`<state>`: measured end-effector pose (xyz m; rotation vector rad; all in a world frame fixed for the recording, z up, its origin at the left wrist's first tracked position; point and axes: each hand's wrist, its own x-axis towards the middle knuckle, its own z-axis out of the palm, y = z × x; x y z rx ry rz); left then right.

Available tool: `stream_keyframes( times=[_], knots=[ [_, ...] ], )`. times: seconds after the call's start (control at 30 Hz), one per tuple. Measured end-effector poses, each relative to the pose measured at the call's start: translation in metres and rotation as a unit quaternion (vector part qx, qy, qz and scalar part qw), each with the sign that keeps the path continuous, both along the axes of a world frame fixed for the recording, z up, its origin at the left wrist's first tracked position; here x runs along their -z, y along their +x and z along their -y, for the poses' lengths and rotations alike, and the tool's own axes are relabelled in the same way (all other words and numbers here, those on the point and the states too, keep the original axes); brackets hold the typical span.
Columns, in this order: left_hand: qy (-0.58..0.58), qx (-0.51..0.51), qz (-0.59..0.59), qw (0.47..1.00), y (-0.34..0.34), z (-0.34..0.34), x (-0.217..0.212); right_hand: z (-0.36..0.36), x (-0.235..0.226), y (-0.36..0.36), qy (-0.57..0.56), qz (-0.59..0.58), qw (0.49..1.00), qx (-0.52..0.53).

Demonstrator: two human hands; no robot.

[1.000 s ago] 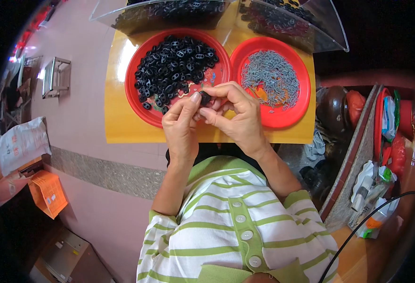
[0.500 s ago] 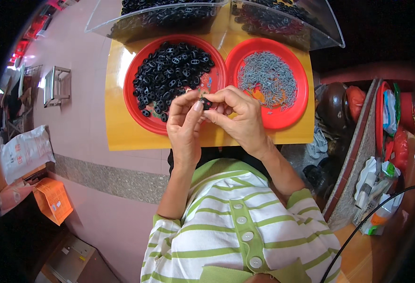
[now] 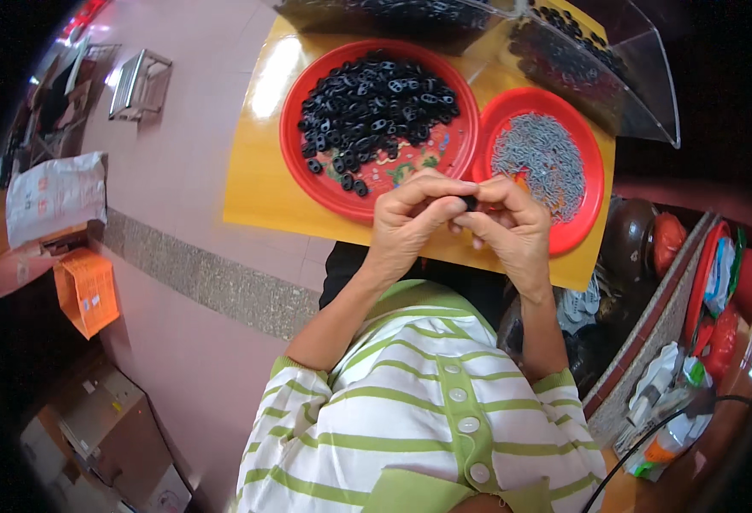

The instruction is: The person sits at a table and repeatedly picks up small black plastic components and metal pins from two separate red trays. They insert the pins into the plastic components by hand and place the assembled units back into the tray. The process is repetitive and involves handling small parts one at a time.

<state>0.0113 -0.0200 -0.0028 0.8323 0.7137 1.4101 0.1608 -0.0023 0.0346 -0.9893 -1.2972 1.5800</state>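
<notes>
My left hand [image 3: 412, 224] and my right hand [image 3: 514, 229] meet near the table's front edge, closed in a pinch. Between their fingertips is a small black plastic piece [image 3: 470, 203], mostly covered by fingers and thumbs. Beyond my left hand lies a large red round tray [image 3: 296, 175], heaped with black oval two-hole pieces [image 3: 367, 107]. A smaller red tray [image 3: 596, 162] sits beyond my right hand, holding a pile of small grey screw-like pins [image 3: 540, 161].
Clear plastic bins [image 3: 649, 111] with more black pieces stand along the table's far side. The yellow tabletop [image 3: 252, 188] shows around the trays. At right is a ledge [image 3: 649, 308] with bags and jars. On the floor at left are a metal stool [image 3: 139, 85] and an orange bag [image 3: 87, 292].
The view has tilted, so trays and table appear shifted right. Both hands have come slightly nearer my body, still pinching the black piece, which my fingers now cover more.
</notes>
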Motion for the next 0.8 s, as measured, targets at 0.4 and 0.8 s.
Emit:
stream_keyframes(
  times=[0.4,0.8],
  knots=[
    [-0.001,-0.061,-0.096,0.993,-0.003,-0.001,0.006,-0.01,0.008,-0.008,-0.021,0.028,0.999,-0.022],
    [0.009,0.015,-0.498,0.867,-0.06,-0.012,-0.017,-0.158,-0.064,0.09,0.373,0.438,0.743,0.343]
  ],
)
